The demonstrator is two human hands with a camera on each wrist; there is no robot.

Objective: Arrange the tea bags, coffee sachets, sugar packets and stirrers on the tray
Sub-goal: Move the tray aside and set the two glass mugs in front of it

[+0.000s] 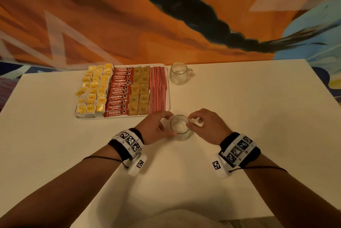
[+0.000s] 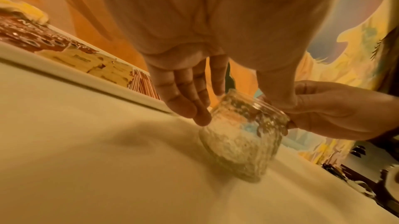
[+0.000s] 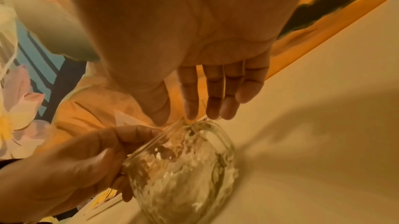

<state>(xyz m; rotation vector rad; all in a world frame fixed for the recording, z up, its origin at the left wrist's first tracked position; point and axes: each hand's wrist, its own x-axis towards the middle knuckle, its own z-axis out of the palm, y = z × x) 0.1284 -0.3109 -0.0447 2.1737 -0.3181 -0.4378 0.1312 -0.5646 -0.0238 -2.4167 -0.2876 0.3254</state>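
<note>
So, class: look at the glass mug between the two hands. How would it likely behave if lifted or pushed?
The glass mug looks rigid and probably breakable, being clear glass. It appears empty, so likely fairly light. Standing upright on the table, it would probably slide rather than roll; its smooth wall may slip in the left hand.

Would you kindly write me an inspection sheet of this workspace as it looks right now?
Surface: white table, lit warm.
Job's things: white rectangular tray at far left holds yellow tea bags, red Nescafe coffee sachets, brown sugar packets and red-and-white striped stirrers, in columns in that order from left to right.
Clutter: clear glass mug with a handle right of the tray; near textured glass jar between the hands.
Grippers: left hand and right hand both hold the near jar at its rim.
Cables: thin black cords along both forearms.
Surroundings: orange patterned fabric behind the table.
</note>
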